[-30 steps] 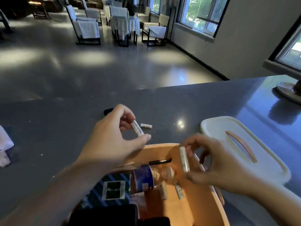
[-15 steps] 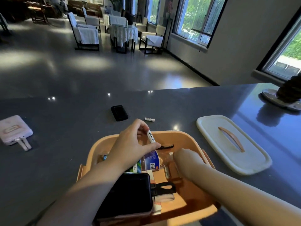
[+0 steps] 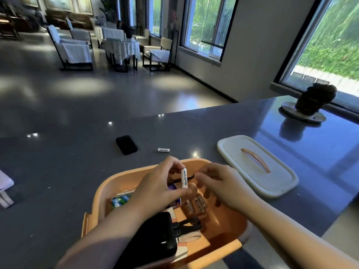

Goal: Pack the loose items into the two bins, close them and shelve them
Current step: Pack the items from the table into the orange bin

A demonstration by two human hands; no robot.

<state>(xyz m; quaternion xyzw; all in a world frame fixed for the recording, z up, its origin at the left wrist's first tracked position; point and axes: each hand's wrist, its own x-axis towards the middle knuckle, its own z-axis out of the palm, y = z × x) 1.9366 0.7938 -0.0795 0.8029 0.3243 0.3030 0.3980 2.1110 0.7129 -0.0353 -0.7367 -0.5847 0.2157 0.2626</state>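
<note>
Orange bin lies under both hands: left hand pinches a white battery upright, right hand hangs loose-fingered, holding nothing.

— What sits nearest on the dark counter?
— An open orange bin holding a black device, a black clip, a floral packet and several white batteries lying flat on its floor.

— And the lid?
— The white lid, tan handle up, lies flat just right of the bin.

— Anything still loose?
— One white battery on its side beyond the bin, beside a black case. Another, a white "Heybright" battery, stands upright over the bin (pinched in the left hand).
</note>
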